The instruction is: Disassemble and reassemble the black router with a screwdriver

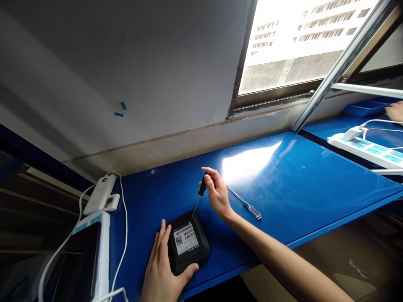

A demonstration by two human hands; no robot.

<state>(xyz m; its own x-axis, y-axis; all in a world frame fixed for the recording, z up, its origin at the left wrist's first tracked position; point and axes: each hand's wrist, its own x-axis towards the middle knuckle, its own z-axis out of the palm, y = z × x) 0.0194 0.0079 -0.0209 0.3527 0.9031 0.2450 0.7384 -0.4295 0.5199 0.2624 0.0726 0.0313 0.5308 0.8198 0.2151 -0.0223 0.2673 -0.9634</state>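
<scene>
A black box-shaped device (204, 240) with a white barcode label (184, 239) lies face down or on its back on the blue table. My left hand (162, 268) grips it, fingers along its left side and thumb at its near edge. In my right hand (217, 195) is a screwdriver (202, 189) with a black handle, held between thumb and fingers. Its thin shaft slants down, and the tip meets the device near its far corner. A second screwdriver (252, 209), with a clear bluish handle, lies on the table behind my right hand, its far end partly hidden.
At left stand a white adapter (102, 195), a power strip (105, 235), a dark-screened phone or tablet (78, 262) and a white cable (125, 218). A metal frame post (340, 69) rises at right. Beyond it are another power strip (368, 149), a blue tray (365, 108) and another person's hand (395, 111).
</scene>
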